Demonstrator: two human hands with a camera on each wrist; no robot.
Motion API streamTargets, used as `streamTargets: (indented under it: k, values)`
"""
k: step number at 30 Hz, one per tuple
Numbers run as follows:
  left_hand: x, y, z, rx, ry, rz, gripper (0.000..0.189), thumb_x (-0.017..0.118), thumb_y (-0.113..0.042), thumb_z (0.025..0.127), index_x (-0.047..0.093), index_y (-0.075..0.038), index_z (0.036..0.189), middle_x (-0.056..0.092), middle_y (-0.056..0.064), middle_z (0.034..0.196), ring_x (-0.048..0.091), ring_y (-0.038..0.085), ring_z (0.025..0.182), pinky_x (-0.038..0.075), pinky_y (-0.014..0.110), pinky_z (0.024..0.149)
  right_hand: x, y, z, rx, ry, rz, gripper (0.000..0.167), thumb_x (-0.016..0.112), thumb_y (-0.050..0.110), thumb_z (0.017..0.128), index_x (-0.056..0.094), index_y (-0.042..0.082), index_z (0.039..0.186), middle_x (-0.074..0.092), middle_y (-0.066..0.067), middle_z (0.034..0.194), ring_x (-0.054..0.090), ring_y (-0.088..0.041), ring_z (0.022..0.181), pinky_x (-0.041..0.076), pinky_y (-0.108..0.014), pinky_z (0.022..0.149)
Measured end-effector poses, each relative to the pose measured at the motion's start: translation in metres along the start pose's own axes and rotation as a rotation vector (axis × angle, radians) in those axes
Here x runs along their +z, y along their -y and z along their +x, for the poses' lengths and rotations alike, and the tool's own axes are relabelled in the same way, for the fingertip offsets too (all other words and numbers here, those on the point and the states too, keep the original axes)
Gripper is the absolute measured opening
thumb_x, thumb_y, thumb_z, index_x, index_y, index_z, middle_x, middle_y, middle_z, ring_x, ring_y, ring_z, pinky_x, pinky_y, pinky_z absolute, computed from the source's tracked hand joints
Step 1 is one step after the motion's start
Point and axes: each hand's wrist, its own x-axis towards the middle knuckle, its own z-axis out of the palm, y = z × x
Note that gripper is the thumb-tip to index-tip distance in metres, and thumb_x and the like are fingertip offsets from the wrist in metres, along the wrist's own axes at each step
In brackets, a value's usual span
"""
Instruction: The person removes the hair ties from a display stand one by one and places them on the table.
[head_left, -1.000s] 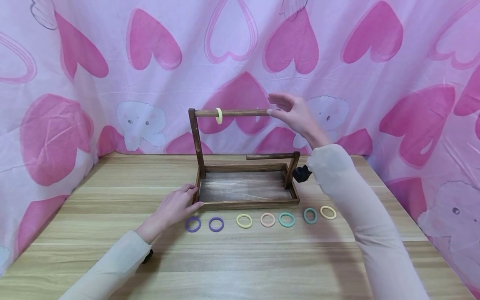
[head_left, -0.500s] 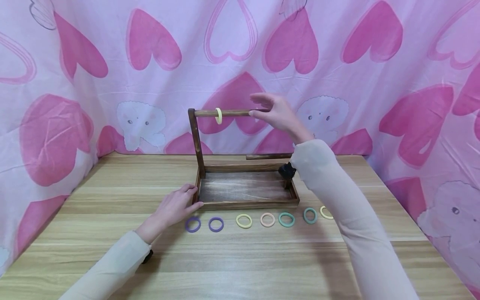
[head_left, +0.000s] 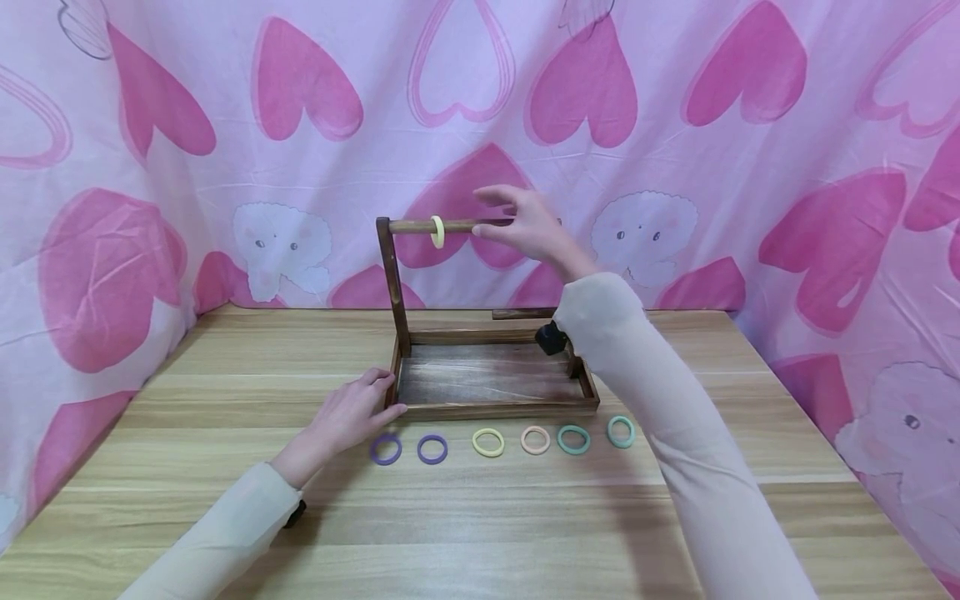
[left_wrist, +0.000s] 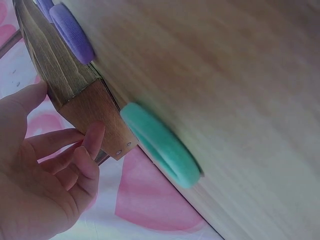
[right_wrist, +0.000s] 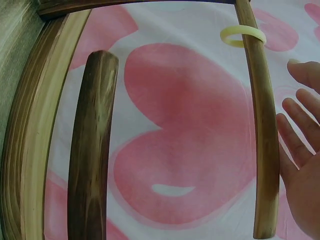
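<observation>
A pale yellow hair tie (head_left: 438,232) hangs round the upper bar (right_wrist: 265,150) of a dark wooden rack (head_left: 495,409). My right hand (head_left: 528,223) is beside that bar, to the right of the tie, thumb and fingers spread and holding nothing. Whether it touches the bar I cannot tell. With thumb and bent fingers, my left hand (head_left: 348,417) holds the rack's front left corner. In the left wrist view, a green hair tie (left_wrist: 160,145) lies near that corner; the left hand seems to hide it from the head view. A purple hair tie (left_wrist: 72,35) lies along the rack's front.
Across the wooden table before the rack lie purple ties, a yellow tie (head_left: 488,442), a peach tie (head_left: 536,427) and green ties. A shorter lower bar (head_left: 521,314) juts leftward from the rack's right post. A pink heart-print cloth (head_left: 465,100) hangs behind.
My right hand has moved left along the upper bar, towards the hanging tie. Its forearm now covers the rightmost pale yellow tie. The left hand stays on the rack's corner.
</observation>
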Motion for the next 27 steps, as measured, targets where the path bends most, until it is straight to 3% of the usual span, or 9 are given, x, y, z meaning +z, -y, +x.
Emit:
streamTargets:
  k: [17,27]
  values:
    - [0.0,0.001,0.0,-0.001,-0.006,-0.001,0.056,0.06,-0.039,0.081,0.054,0.004,0.116,0.052,0.015,0.113,0.057,0.034,0.087,0.049,0.043,0.062,0.017,0.011,0.013,-0.005,0.056,-0.064,0.052,0.071,0.02,0.076,0.051,0.01,0.123,0.052,-0.003,0.118,0.048,-0.017,0.108,0.038,-0.027,0.09]
    - [0.0,0.0,-0.001,0.001,-0.003,0.002,0.055,0.06,-0.039,0.082,0.055,0.004,0.115,0.053,0.016,0.113,0.057,0.034,0.088,0.049,0.044,0.064,0.028,0.015,0.021,-0.09,0.104,-0.189,0.05,0.072,0.017,0.074,0.053,0.006,0.119,0.055,-0.005,0.109,0.05,-0.016,0.1,0.037,-0.021,0.086]
